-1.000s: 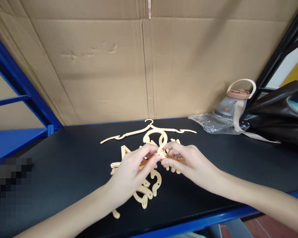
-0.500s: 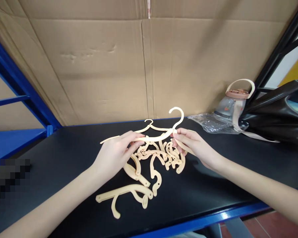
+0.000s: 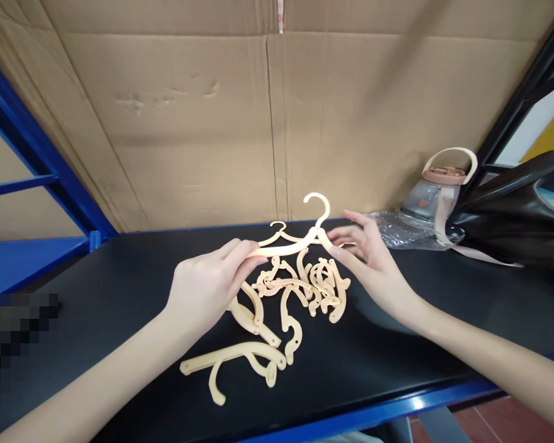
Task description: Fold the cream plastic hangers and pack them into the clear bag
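A cream plastic hanger is held up over the black tabletop, its hook pointing upward. My left hand pinches the end of its left arm between thumb and fingers. Beside the hanger's right arm is my right hand, fingers spread apart, thumb tip at or against that arm; contact is hard to tell. Below lies a heap of loose hanger pieces, with a folded hanger nearest me. Another opened hanger rests at the back, partly hidden behind the held one.
Cardboard stands upright along the table's back edge. At the right are a bottle with a strap, a clear plastic bag and a black bag. Blue metal posts frame the left side.
My right hand has loosened its grip on the hanger and its fingers have spread. The hanger has shifted slightly up and left, still in my left hand.
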`<state>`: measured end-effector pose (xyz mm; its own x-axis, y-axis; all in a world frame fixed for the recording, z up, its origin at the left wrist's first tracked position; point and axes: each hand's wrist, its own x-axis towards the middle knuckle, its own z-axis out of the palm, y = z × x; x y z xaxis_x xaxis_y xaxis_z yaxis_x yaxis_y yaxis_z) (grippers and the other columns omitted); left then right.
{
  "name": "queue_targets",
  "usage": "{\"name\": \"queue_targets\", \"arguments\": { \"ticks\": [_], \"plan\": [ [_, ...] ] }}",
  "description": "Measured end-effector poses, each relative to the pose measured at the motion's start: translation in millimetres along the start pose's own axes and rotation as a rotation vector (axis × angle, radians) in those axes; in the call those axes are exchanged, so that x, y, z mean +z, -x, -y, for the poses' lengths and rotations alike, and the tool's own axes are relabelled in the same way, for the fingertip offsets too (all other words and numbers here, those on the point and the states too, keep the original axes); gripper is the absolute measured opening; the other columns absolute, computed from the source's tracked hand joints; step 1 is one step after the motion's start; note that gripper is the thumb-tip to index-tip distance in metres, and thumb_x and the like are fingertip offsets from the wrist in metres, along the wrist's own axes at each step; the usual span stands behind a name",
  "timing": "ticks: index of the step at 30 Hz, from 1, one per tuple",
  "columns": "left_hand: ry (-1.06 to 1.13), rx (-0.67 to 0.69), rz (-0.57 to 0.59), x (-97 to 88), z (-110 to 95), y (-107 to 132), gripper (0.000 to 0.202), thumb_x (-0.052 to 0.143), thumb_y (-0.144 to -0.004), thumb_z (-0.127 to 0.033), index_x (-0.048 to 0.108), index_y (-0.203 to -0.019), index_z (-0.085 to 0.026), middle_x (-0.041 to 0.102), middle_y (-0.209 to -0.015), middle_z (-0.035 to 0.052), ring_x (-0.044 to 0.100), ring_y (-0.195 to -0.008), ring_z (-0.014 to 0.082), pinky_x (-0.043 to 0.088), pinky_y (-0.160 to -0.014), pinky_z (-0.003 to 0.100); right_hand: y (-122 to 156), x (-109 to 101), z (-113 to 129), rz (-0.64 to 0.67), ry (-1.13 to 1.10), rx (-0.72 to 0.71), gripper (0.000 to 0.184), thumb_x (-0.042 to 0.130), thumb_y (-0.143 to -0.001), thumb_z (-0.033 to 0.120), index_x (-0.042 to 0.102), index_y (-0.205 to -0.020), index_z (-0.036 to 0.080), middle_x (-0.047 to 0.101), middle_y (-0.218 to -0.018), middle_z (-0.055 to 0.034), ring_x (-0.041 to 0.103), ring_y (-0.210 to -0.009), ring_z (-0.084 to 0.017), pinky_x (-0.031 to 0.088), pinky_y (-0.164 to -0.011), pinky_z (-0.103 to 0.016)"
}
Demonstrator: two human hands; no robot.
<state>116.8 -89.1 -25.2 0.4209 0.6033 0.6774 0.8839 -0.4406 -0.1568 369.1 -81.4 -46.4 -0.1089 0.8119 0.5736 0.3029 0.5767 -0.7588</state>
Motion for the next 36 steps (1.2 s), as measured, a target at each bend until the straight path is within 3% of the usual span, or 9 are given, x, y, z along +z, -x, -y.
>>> {"name": "queue_targets", "arguments": {
  "ticks": [4, 8, 11, 14, 17, 22, 28, 31, 36],
  "plan": [
    [0.05, -0.117, -0.005, -3.0, -1, -1, 0.035, 0.035, -0.098, -0.043, 0.062, -0.092, -0.021, 0.07, -0.073, -0.0034, 0.061, -0.057, 0.011, 0.032, -0.047, 0.022, 8, -6, 9, -0.22, 0.481, -0.478, 0.038, 0.056, -0.086, 0.021, 0.047, -0.123, 0.025, 0.053, -0.126, -0.0096, 0.049, -0.119, -0.027, 0.039, -0.099, -0.049],
    [0.098, -0.095, -0.013, -2.5, -4, 0, 0.032, 0.037, -0.098, -0.04, 0.061, -0.091, -0.02, 0.067, -0.067, -0.0047, 0.061, -0.055, 0.0104, 0.033, -0.048, 0.021, 21, -3, 19, -0.079, 0.618, -0.863, 0.028, 0.054, -0.084, 0.012, 0.059, -0.107, 0.027, 0.068, -0.101, -0.0035, 0.062, -0.096, -0.021, 0.048, -0.081, -0.038],
    [0.099, 0.046, -0.076, -1.8, -12, 4, 0.028, 0.04, -0.098, -0.036, 0.061, -0.091, -0.018, 0.07, -0.074, -0.0027, 0.063, -0.058, 0.011, 0.036, -0.052, 0.022, 28, 5, 25, -0.047, 0.752, -1.014, 0.027, 0.057, -0.085, 0.015, 0.062, -0.109, 0.026, 0.07, -0.106, -0.0021, 0.061, -0.103, -0.019, 0.048, -0.086, -0.035],
    [0.14, 0.198, -0.118, -3.3, -27, 9, 0.024, 0.043, -0.097, -0.029, 0.061, -0.088, -0.018, 0.069, -0.07, -0.0025, 0.06, -0.054, 0.0101, 0.037, -0.053, 0.022, 28, 12, 27, -0.009, 0.902, -1.004, 0.032, 0.058, -0.088, 0.019, 0.059, -0.119, 0.017, 0.067, -0.116, -0.0065, 0.056, -0.115, -0.021, 0.042, -0.099, -0.038],
    [0.257, 0.264, -0.06, -5.4, -36, 10, 0.019, 0.046, -0.096, -0.027, 0.06, -0.086, -0.02, 0.067, -0.067, -0.004, 0.06, -0.053, 0.0097, 0.037, -0.052, 0.021, 24, 12, 24, 0.11, 0.952, -0.954, 0.033, 0.047, -0.093, 0.011, 0.054, -0.125, 0.012, 0.071, -0.101, -0.0065, 0.062, -0.096, -0.019, 0.043, -0.094, -0.04],
    [0.343, -0.037, 0.252, 0.8, -14, 1, 0.028, 0.046, -0.094, -0.04, 0.051, -0.114, -0.022, 0.07, -0.088, -0.0025, 0.063, -0.063, 0.0123, 0.043, -0.055, 0.022, 17, 1, 15, 0.152, 1.005, -0.822, 0.037, 0.043, -0.094, 0.008, 0.051, -0.129, 0.015, 0.068, -0.089, -0.0048, 0.058, -0.073, -0.016, 0.042, -0.061, -0.03],
    [0.246, -0.038, 0.442, 19.9, 13, -2, 0.035, 0.053, -0.086, -0.053, 0.063, -0.102, -0.023, 0.067, -0.106, 0.0035, 0.059, -0.1, 0.0251, 0.048, -0.077, 0.033, 9, -6, 8, 0.224, 1.063, -0.734, 0.039, 0.036, -0.093, 0.003, 0.054, -0.126, 0.013, 0.065, -0.088, -0.0052, 0.056, -0.079, -0.017, 0.041, -0.068, -0.03],
    [0.249, -0.011, 0.514, 23.9, 9, 0, 0.04, 0.063, -0.078, -0.052, 0.065, -0.102, -0.021, 0.067, -0.101, 0.0048, 0.061, -0.095, 0.0264, 0.047, -0.083, 0.039, 8, -5, 6, 0.221, 1.089, -0.744, 0.04, 0.038, -0.091, 0.002, 0.055, -0.126, 0.012, 0.064, -0.087, -0.0051, 0.056, -0.078, -0.018, 0.04, -0.068, -0.031],
    [0.355, -0.078, 0.488, 27.0, 6, 2, 0.022, 0.057, -0.083, -0.028, 0.065, -0.101, -0.02, 0.069, -0.094, 0.003, 0.063, -0.086, 0.0213, 0.048, -0.079, 0.034, 8, -2, 4, 0.216, 1.086, -0.796, 0.035, 0.04, -0.092, 0.004, 0.059, -0.121, 0.011, 0.064, -0.086, -0.0057, 0.054, -0.076, -0.019, 0.037, -0.069, -0.031]
  ]
}}
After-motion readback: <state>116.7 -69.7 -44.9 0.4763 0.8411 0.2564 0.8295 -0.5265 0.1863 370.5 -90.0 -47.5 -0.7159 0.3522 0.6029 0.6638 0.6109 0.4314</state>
